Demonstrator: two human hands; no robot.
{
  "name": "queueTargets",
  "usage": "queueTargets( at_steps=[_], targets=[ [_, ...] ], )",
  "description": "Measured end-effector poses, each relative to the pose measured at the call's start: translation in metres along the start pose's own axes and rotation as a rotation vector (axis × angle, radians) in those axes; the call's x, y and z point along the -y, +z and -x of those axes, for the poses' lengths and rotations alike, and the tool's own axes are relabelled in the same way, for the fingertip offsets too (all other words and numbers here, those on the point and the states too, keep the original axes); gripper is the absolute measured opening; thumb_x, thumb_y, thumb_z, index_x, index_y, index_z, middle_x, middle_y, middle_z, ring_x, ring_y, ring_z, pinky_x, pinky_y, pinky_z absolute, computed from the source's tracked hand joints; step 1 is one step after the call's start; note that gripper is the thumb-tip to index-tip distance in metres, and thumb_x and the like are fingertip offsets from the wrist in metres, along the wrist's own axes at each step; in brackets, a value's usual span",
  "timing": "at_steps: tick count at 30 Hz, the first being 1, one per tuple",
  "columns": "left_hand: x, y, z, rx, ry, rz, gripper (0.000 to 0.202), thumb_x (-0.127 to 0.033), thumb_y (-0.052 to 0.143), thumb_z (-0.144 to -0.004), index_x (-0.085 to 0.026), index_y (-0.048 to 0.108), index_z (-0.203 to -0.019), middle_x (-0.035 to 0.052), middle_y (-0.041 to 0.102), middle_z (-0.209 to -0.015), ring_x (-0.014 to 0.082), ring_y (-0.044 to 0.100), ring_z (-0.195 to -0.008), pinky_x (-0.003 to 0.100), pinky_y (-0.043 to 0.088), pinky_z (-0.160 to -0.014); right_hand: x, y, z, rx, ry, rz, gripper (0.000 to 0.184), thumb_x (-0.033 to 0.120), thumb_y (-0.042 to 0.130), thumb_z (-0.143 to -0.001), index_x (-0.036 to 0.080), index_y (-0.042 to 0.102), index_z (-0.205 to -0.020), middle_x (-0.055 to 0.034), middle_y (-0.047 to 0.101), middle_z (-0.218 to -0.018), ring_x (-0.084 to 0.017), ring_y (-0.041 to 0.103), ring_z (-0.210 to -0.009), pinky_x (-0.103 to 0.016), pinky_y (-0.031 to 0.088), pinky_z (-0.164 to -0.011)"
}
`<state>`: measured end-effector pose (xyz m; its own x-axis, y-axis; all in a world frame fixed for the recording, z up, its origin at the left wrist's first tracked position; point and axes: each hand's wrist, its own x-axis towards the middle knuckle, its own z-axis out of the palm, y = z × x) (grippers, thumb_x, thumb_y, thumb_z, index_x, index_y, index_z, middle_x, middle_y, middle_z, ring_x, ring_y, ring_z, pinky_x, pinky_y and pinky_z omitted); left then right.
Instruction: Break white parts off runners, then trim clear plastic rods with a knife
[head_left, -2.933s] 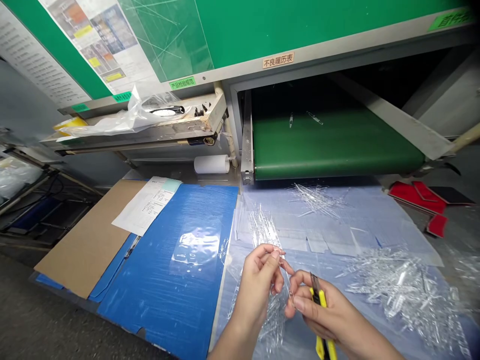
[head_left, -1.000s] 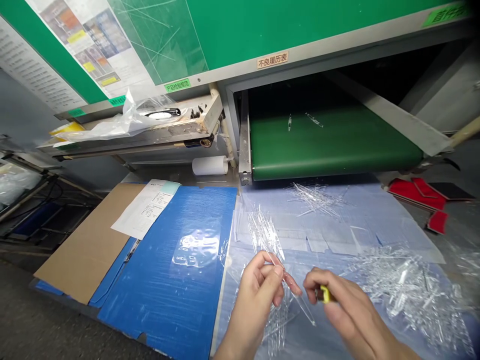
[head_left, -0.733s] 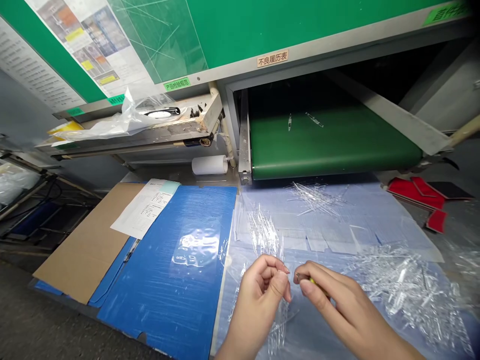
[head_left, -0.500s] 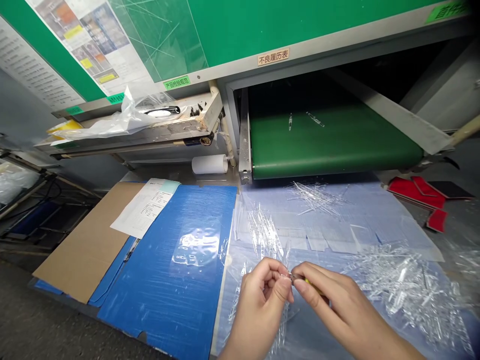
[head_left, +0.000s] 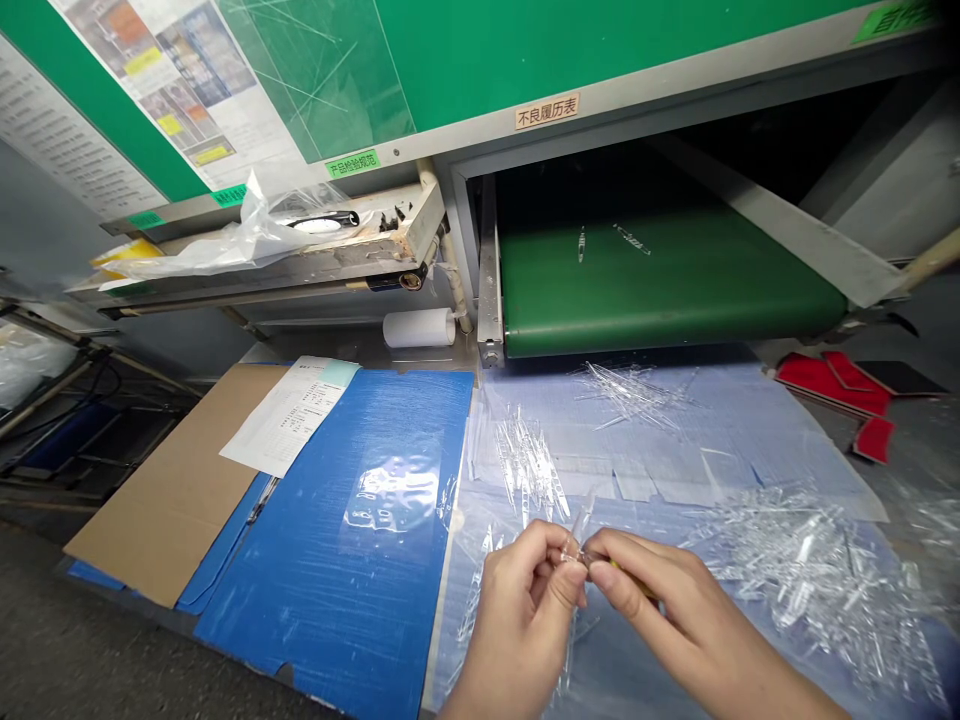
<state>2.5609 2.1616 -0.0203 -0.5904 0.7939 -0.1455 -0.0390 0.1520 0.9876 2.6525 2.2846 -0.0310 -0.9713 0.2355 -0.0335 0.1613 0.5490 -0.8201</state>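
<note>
Pale plastic sheeting (head_left: 712,425) covers the desk, and above it the left hand (head_left: 521,625) and right hand (head_left: 697,620) come together, their fingertips touching at the middle. A slim transparent plastic piece (head_left: 582,522) sticks up from the left hand's pinch, its lower end hidden among the fingers. The right hand curls around a yellow handle (head_left: 619,566), mostly buried in its grip, with the handle's end right at that piece. Loose transparent plastic pieces lie all around: a big heap (head_left: 814,590) right of the hands, a smaller bunch (head_left: 526,465) just above them, and a sparse spray (head_left: 634,395) farther up. Left of the sheeting lies a blue corrugated board (head_left: 337,590) with a small transparent bag (head_left: 390,500) on it, beside brown cardboard (head_left: 169,490) partly under a printed sheet (head_left: 289,415). Beyond, a white roll (head_left: 418,328) stands below a cluttered shelf (head_left: 262,270), red pads (head_left: 832,385) lie off to the right, and a green conveyor belt (head_left: 660,290) carries two small pieces (head_left: 581,243).
</note>
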Motion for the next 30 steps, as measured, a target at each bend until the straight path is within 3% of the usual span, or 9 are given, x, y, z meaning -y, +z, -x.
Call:
queueTargets(
  at_steps=[9, 11, 15, 16, 18, 21, 26, 30],
  targets=[
    [-0.004, 0.000, 0.000, -0.016, -0.004, -0.111, 0.025, -0.038, 0.045, -0.086, -0.018, 0.046, -0.070, -0.0052, 0.037, -0.057, 0.0090, 0.034, -0.052, 0.023, 0.025, -0.048, -0.005, 0.012, 0.001, -0.241, -0.146, -0.009, 0.023, 0.027, 0.042, -0.091, 0.021, 0.049, -0.070, 0.0027, 0.054, -0.061, -0.011, 0.051, -0.054, -0.023, 0.036, -0.051],
    [-0.005, 0.001, 0.003, 0.014, -0.039, -0.128, 0.027, -0.039, 0.045, -0.086, -0.018, 0.046, -0.069, -0.0046, 0.038, -0.057, 0.0091, 0.035, -0.051, 0.023, 0.024, -0.047, -0.008, 0.005, 0.001, -0.321, -0.083, -0.098, 0.023, 0.029, 0.042, -0.090, 0.022, 0.049, -0.070, 0.0030, 0.052, -0.059, -0.011, 0.050, -0.052, -0.023, 0.036, -0.049],
    [0.001, 0.001, 0.007, 0.056, -0.171, -0.076, 0.031, -0.043, 0.046, -0.084, -0.017, 0.048, -0.068, -0.0029, 0.042, -0.055, 0.0103, 0.039, -0.052, 0.023, 0.026, -0.049, -0.015, -0.022, 0.002, -0.688, 0.155, -0.253, 0.028, 0.040, 0.038, -0.091, 0.024, 0.047, -0.069, 0.0032, 0.043, -0.057, -0.012, 0.042, -0.050, -0.023, 0.034, -0.045],
    [0.003, 0.001, 0.007, 0.043, -0.186, -0.044, 0.031, -0.043, 0.047, -0.084, -0.017, 0.048, -0.068, -0.0027, 0.043, -0.055, 0.0106, 0.040, -0.052, 0.023, 0.028, -0.051, -0.016, -0.026, 0.002, -0.664, 0.160, -0.243, 0.028, 0.042, 0.039, -0.090, 0.024, 0.047, -0.069, 0.0028, 0.043, -0.058, -0.013, 0.042, -0.051, -0.023, 0.035, -0.045],
    [0.007, 0.001, 0.005, 0.022, -0.192, 0.020, 0.029, -0.043, 0.048, -0.083, -0.016, 0.048, -0.069, -0.0024, 0.045, -0.055, 0.0110, 0.042, -0.054, 0.024, 0.031, -0.054, -0.017, -0.025, 0.001, -0.482, 0.121, -0.202, 0.025, 0.043, 0.045, -0.087, 0.024, 0.048, -0.071, 0.0027, 0.045, -0.060, -0.013, 0.043, -0.051, -0.023, 0.035, -0.046],
    [0.008, 0.001, 0.003, 0.044, -0.188, 0.088, 0.029, -0.044, 0.050, -0.082, -0.016, 0.049, -0.072, -0.0026, 0.046, -0.056, 0.0109, 0.043, -0.054, 0.024, 0.033, -0.056, -0.014, -0.010, -0.002, -0.228, 0.099, -0.174, 0.021, 0.040, 0.058, -0.078, 0.023, 0.046, -0.073, 0.0047, 0.045, -0.060, -0.012, 0.043, -0.052, -0.022, 0.037, -0.047],
    [0.005, 0.002, 0.003, 0.065, -0.191, 0.065, 0.029, -0.044, 0.050, -0.082, -0.015, 0.051, -0.076, -0.0020, 0.048, -0.057, 0.0114, 0.045, -0.056, 0.023, 0.033, -0.057, -0.010, 0.007, -0.010, -0.201, 0.197, -0.110, 0.022, 0.035, 0.056, -0.077, 0.023, 0.039, -0.071, 0.0071, 0.040, -0.058, -0.011, 0.041, -0.051, -0.021, 0.035, -0.047],
    [0.024, -0.003, 0.005, 0.005, -0.165, -0.010, 0.032, -0.048, 0.047, -0.082, -0.016, 0.052, -0.077, -0.0012, 0.050, -0.056, 0.0123, 0.047, -0.054, 0.022, 0.033, -0.054, -0.015, -0.006, -0.014, -0.207, 0.156, -0.033, 0.024, 0.045, 0.038, -0.087, 0.023, 0.042, -0.080, 0.0052, 0.045, -0.062, -0.012, 0.045, -0.052, -0.023, 0.037, -0.050]
  ],
)
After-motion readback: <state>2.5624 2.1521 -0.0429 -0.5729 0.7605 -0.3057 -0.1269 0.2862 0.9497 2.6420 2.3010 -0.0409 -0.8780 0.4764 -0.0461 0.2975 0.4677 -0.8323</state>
